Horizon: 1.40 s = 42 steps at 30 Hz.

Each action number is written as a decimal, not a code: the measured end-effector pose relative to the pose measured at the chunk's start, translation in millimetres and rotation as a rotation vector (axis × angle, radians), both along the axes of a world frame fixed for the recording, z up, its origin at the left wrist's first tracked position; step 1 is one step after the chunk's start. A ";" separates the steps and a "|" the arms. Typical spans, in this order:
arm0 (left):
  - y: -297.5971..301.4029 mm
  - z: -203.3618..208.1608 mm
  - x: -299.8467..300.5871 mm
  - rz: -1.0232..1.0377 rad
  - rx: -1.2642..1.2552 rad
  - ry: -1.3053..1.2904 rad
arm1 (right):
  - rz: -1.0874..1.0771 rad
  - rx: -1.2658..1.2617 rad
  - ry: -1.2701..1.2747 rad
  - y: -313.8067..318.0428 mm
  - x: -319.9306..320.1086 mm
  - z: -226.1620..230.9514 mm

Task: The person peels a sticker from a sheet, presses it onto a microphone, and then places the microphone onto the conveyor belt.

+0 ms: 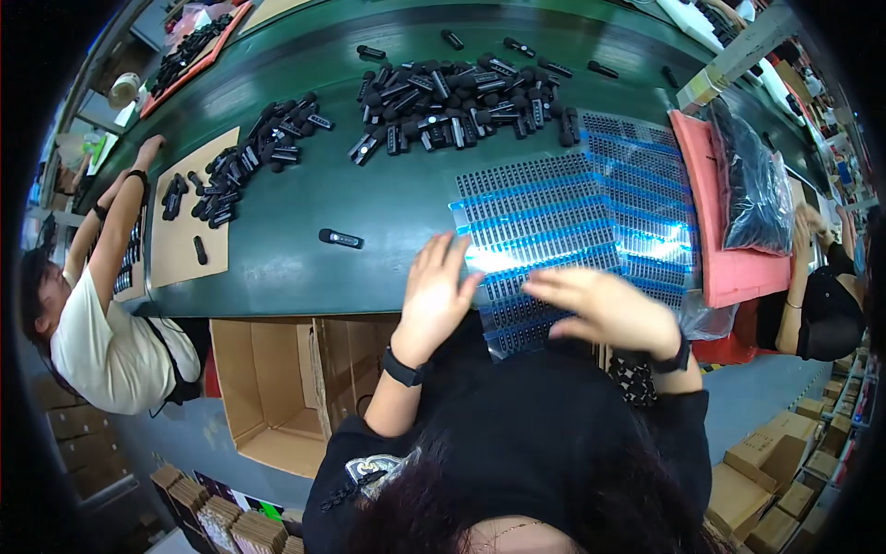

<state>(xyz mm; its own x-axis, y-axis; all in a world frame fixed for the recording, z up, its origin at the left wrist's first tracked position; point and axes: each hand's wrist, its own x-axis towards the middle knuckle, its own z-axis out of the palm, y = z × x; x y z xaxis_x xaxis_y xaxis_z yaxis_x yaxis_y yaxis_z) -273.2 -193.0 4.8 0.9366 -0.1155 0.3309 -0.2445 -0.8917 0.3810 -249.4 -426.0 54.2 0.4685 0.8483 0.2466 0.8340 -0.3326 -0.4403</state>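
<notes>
My left hand (432,294) lies at the left edge of a clear sheet of small black stickers (540,217) with blue stripes, its fingers stretched out and pointing away from me. Over the near part of this sheet is my right hand (609,309), fingers spread and slightly blurred. Neither hand visibly grips anything. A second striped sheet (641,166) lies to the right, its edge meeting the first. One small black microphone (341,238) rests alone to the left of my left hand. Beyond the sheets spreads a heap of similar microphones (457,102).
A pink foam pad (688,198) bearing a bagged dark bundle (752,194) borders the sheets at right. More microphones sit on a cardboard sheet (185,249) at left, near a co-worker (120,342). An open cardboard box (272,388) stands below the table edge. Another person works at right.
</notes>
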 end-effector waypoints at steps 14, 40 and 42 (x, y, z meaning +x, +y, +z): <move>-47.6 -24.7 -10.7 -0.196 0.312 0.082 | -0.106 0.240 -0.110 82.5 134.4 -52.3; -61.1 -2.1 5.2 -0.248 0.296 -0.010 | -0.854 0.986 -0.410 -80.0 140.9 84.7; -61.5 0.4 7.0 -0.239 0.306 -0.019 | -0.967 1.415 -0.632 -113.4 119.7 113.7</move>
<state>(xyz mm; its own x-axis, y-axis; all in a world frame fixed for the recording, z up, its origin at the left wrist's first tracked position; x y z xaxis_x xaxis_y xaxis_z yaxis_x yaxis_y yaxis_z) -266.2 -254.5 5.2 0.8651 -0.4261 0.2647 -0.4640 -0.8802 0.0996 -129.7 -539.4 167.9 0.1740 -0.6130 0.7707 0.7311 -0.4438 -0.5181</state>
